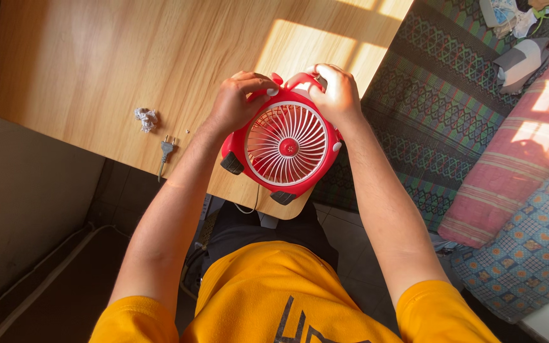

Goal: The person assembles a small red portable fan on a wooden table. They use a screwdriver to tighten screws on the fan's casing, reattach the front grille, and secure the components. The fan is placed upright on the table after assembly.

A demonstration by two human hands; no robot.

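Wooden table [96, 70] | left hand [239, 101], right hand [335, 95] grip red fan [284, 146]

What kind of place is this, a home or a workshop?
Probably a home living room: a wooden table, patterned floor cushions beside it, and a small red fan held in both hands.

A: Any packages, labels, signs or screens here?
B: None that I can make out.
A: Nothing at the top right edge?
B: Only a small heap too blurred to tell.
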